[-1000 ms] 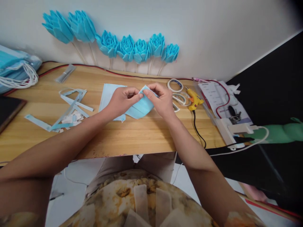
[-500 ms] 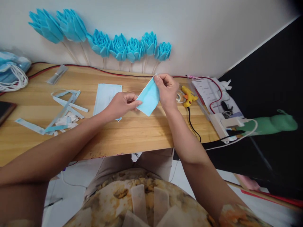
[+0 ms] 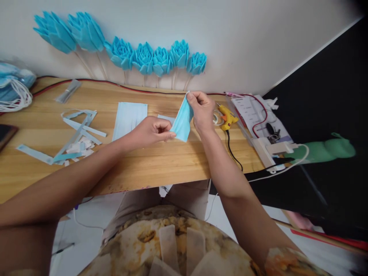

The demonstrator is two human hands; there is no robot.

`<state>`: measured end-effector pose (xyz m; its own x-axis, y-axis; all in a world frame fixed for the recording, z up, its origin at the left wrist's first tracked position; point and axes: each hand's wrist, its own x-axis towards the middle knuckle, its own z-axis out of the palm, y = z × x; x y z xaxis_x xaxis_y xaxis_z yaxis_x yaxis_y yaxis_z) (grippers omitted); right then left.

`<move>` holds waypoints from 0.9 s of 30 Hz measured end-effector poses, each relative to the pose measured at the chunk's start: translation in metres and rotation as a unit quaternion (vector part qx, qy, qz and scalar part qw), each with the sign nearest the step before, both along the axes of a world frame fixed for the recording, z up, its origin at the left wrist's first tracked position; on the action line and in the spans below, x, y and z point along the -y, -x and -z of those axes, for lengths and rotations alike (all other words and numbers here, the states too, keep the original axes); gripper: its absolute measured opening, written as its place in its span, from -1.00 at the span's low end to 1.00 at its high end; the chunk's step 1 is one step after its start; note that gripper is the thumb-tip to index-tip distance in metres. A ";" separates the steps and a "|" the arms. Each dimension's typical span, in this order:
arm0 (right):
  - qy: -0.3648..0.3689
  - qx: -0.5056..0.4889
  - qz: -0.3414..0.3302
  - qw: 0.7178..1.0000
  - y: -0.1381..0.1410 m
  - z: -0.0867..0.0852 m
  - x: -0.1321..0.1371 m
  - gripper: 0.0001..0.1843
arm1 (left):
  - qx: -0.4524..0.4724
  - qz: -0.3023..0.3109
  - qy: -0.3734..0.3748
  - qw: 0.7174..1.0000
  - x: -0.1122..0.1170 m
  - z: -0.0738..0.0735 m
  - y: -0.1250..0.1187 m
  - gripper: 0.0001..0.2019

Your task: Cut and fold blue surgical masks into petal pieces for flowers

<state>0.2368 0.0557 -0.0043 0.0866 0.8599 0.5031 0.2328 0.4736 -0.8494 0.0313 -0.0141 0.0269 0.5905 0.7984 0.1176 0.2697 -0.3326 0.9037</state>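
Between my hands, above the middle of the table, hangs a folded piece of light blue face-mask fabric [image 3: 183, 124]. My left hand [image 3: 156, 131] pinches its lower left corner between thumb and fingers. At the upper corner, my right hand [image 3: 201, 109] grips the edge with its thumb on top and its fingers curled behind. A flat blue mask sheet [image 3: 130, 117] lies on the table behind my left hand, partly covered by it. Another bluish piece [image 3: 166, 118] shows just beyond my left fingers, its rest hidden.
Several blue fabric flowers [image 3: 143, 57] on sticks lean along the wall. Cut strips [image 3: 83, 128] and white scraps [image 3: 82, 146] lie left, near a bag of masks [image 3: 14, 82]. At right are a yellow glue gun [image 3: 228, 117], a power strip [image 3: 264, 153] and a green bottle [image 3: 324, 150].
My left hand has shifted slightly right, turning the fabric piece so it looks narrower and hangs steeper. My right hand keeps its grip in nearly the same place.
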 end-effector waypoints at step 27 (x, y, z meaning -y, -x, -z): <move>-0.031 0.098 -0.047 0.994 0.034 -0.016 0.046 -0.70 | 0.031 -0.155 -0.026 0.987 -0.014 0.005 0.011 -0.71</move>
<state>0.2023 0.0093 0.0120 -0.0974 0.8258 0.5555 0.3442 0.5516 -0.7598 0.0204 0.0003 0.0220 0.3084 0.9320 0.1904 0.3113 -0.2880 0.9056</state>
